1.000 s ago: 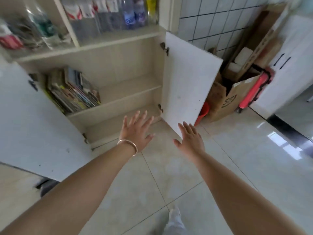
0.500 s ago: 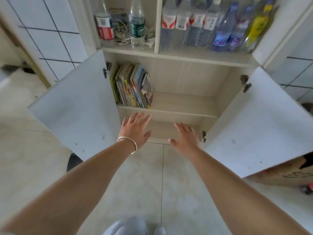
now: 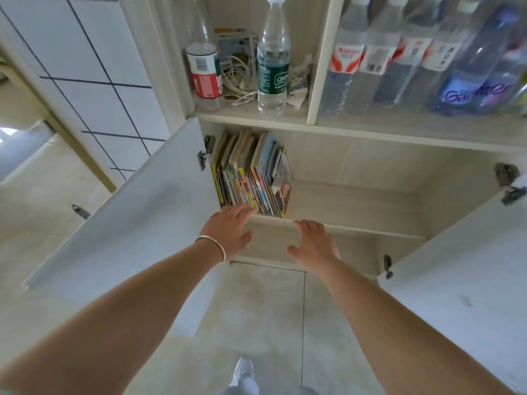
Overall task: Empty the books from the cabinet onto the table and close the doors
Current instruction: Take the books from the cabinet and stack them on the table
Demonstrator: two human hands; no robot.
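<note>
Both doors of the cabinet [image 3: 356,166] stand wide open, the left door [image 3: 128,218] swung out toward the tiled wall and the right door [image 3: 467,269] angled out on the other side. The books [image 3: 251,173] stand upright in a tight row at the far left of the cabinet's upper inner shelf [image 3: 356,203], pressed against the left wall and leaning slightly, with the rest of that shelf to their right bare. The left hand [image 3: 228,232], a thin bangle [image 3: 212,243] on its wrist, reaches forward palm down with fingers straight, its grip wide and holding nothing; the fingertips lie at the shelf's front edge just below the books, though whether they actually touch the spines is hard to judge from this angle. The right hand [image 3: 313,240] is stretched out beside it, fingers relaxed and spread, its grip also wide and unloaded, in front of the shelf edge to the right of the books. On the open shelf above stand plastic bottles [image 3: 273,61], some with a tangle of white cords [image 3: 236,81] between them. A shoe [image 3: 243,369] shows on the pale tiled floor [image 3: 256,315] below.
</note>
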